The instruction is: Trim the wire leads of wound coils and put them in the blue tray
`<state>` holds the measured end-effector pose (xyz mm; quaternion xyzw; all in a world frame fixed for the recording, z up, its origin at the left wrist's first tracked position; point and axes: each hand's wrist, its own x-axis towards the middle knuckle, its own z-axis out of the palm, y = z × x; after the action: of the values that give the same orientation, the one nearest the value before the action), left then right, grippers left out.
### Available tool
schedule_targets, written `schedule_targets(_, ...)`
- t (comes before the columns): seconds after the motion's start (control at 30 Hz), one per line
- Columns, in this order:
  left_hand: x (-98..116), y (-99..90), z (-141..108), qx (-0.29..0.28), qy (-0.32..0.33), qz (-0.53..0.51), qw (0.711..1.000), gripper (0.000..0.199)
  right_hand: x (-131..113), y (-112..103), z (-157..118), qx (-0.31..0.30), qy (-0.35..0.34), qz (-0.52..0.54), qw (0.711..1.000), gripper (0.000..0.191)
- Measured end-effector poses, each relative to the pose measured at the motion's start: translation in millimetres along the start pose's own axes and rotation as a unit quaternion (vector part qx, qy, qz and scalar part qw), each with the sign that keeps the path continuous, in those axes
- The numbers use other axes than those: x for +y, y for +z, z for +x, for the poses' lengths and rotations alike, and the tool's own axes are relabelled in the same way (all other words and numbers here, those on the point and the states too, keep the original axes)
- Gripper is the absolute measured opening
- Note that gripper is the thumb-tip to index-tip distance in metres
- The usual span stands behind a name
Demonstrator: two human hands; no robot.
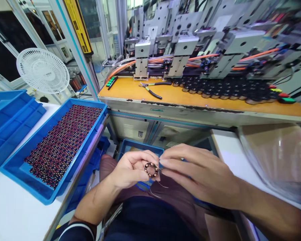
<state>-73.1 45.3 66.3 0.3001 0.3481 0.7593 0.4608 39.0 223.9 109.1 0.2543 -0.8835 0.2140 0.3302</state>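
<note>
My left hand [130, 170] pinches a small ring-shaped motor stator [156, 170] between thumb and fingers, above my lap. Copper windings circle its open centre, and thin loose wire ends [154, 194] trail from it below and to the sides. My right hand [203, 172] comes in from the right, its fingertips close together at the stator's right edge. A short wire runs in between these fingertips and seems pinched there; the fingers partly cover it.
A blue tray [52, 197] full of small wound parts lies on the left white table, beside stacked blue bins [10, 124]. Ahead, an orange bench [125, 88] bears pliers [153, 88], rows of black cylindrical parts [215, 88] and machinery [183, 47]. Plastic wrap [278, 154] lies right.
</note>
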Motion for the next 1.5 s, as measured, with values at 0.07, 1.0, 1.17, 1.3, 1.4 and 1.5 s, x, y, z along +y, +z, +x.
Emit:
schedule_targets(0.07,-1,2.4,-1,0.007,-0.025,-0.014,1.0,0.042,0,1,3,0.0,-0.03,-0.001,1.0,0.014)
schedule_targets(1.0,-2,-1.1,-1,0.024,0.112,0.146,0.983,0.034,-19,41,-12,0.167,0.127,0.143,0.967,0.01)
schedule_targets(1.17,-1,-7.3,-11,0.038,0.038,0.19,0.98,0.045,-17,45,-8,0.194,0.107,0.113,0.968,0.011)
schedule_targets(1.3,2,-9.0,-15,0.053,0.01,0.211,0.976,0.027,-15,48,-7,0.204,0.096,0.098,0.969,0.011)
schedule_targets(1.4,0,-7.3,-15,0.064,0.043,0.218,0.973,0.021,-15,53,-6,0.22,0.11,0.069,0.967,0.011)
schedule_targets(1.5,-3,-7.8,-14,0.071,0.082,0.221,0.969,0.025,-14,58,-5,0.243,0.126,0.064,0.96,0.012)
